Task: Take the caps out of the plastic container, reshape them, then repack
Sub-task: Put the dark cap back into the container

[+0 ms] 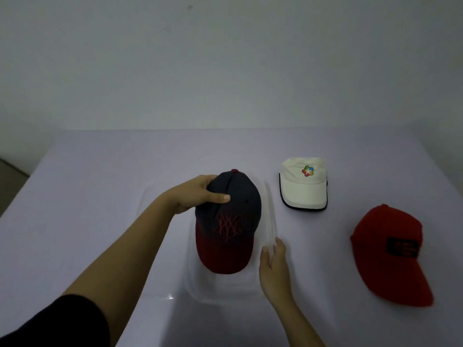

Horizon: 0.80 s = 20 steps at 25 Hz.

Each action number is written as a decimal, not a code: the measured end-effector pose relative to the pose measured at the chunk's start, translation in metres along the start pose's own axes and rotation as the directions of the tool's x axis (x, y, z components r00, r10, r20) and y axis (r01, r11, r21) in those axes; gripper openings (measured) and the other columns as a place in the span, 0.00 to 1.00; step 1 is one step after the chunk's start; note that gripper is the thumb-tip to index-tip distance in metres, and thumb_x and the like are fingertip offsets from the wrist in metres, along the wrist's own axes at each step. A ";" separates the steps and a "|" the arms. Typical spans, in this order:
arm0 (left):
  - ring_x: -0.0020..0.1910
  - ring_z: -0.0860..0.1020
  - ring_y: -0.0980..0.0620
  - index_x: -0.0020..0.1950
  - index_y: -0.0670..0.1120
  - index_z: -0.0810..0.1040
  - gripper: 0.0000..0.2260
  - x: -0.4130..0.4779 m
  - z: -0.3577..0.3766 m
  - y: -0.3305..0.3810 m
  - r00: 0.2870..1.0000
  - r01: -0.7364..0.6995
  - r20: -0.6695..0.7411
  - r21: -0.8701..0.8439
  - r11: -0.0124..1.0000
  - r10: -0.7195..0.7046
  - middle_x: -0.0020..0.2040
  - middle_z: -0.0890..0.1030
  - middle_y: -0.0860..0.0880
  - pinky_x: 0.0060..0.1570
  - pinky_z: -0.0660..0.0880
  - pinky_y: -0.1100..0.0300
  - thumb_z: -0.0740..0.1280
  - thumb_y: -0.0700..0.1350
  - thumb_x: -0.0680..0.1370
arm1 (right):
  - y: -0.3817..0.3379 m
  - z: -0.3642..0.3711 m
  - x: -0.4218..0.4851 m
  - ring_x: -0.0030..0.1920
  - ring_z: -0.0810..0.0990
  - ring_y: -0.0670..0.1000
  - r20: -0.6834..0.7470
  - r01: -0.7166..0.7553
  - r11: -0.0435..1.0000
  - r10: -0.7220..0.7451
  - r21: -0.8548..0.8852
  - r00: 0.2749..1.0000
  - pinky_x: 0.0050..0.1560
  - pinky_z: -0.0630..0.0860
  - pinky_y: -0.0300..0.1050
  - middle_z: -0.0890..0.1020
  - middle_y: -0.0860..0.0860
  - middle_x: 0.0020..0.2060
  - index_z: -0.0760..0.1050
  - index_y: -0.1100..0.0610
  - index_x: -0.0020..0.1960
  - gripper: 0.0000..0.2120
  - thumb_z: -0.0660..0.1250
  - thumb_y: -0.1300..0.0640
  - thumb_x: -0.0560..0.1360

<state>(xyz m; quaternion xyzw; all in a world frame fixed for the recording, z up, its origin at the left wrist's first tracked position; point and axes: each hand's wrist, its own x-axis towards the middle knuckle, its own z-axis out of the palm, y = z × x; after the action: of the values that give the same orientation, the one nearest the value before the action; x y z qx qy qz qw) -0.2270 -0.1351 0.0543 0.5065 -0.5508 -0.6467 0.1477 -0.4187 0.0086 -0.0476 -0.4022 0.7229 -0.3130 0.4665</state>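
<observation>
A navy cap with a red brim and red stitched logo [233, 221] is over the clear plastic container [271, 214] at the table's middle. My left hand [198, 195] grips its crown from the left, thumb on top. My right hand [274, 266] rests with straight fingers against the container's right wall. A white cap with a colourful logo [303, 186] lies on the table to the right of the container. A red cap with a dark patch [390, 254] lies nearer, at the far right.
The table [100, 196] is covered with a pale cloth and stands against a plain wall. Its left edge shows at the far left, with floor beyond.
</observation>
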 end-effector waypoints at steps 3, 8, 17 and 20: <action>0.53 0.81 0.53 0.60 0.50 0.76 0.15 0.024 0.013 -0.033 0.992 0.094 0.081 -0.010 0.996 -0.093 0.56 0.81 0.50 0.48 0.79 0.61 0.70 0.42 0.74 | 0.000 0.007 0.000 0.61 0.75 0.56 -0.098 0.014 0.991 -0.027 -0.130 0.995 0.56 0.69 0.41 0.75 0.57 0.64 0.55 0.55 0.75 0.22 0.52 0.58 0.81; 0.56 0.78 0.49 0.64 0.48 0.73 0.20 0.039 0.023 -0.070 0.953 0.273 0.153 -0.065 0.960 -0.261 0.59 0.79 0.48 0.55 0.77 0.53 0.71 0.42 0.73 | 0.004 0.012 0.003 0.58 0.77 0.55 -0.140 0.050 0.973 -0.083 -0.225 0.987 0.55 0.71 0.43 0.77 0.55 0.61 0.56 0.54 0.74 0.21 0.50 0.58 0.82; 0.73 0.61 0.44 0.77 0.47 0.49 0.39 0.033 0.046 -0.051 0.964 0.211 -0.194 0.153 0.965 -0.180 0.77 0.57 0.44 0.68 0.62 0.52 0.70 0.46 0.74 | 0.006 0.000 0.009 0.73 0.60 0.51 0.014 0.069 0.987 -0.068 -0.147 0.998 0.70 0.58 0.43 0.60 0.51 0.75 0.48 0.52 0.76 0.26 0.51 0.49 0.81; 0.74 0.59 0.49 0.76 0.46 0.54 0.33 0.030 0.070 -0.018 0.900 -0.025 -0.409 0.288 0.957 0.147 0.76 0.58 0.48 0.68 0.58 0.59 0.67 0.46 0.76 | 0.000 -0.029 0.018 0.74 0.58 0.49 -0.054 0.137 0.985 -0.144 -0.106 0.988 0.68 0.54 0.39 0.59 0.50 0.75 0.50 0.52 0.76 0.25 0.52 0.50 0.81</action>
<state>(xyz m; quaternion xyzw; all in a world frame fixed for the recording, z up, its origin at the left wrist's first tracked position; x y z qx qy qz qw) -0.2914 -0.1118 0.0159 0.6261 -0.6118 -0.4299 0.2213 -0.4501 -0.0045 -0.0444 -0.4656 0.7216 -0.3201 0.3999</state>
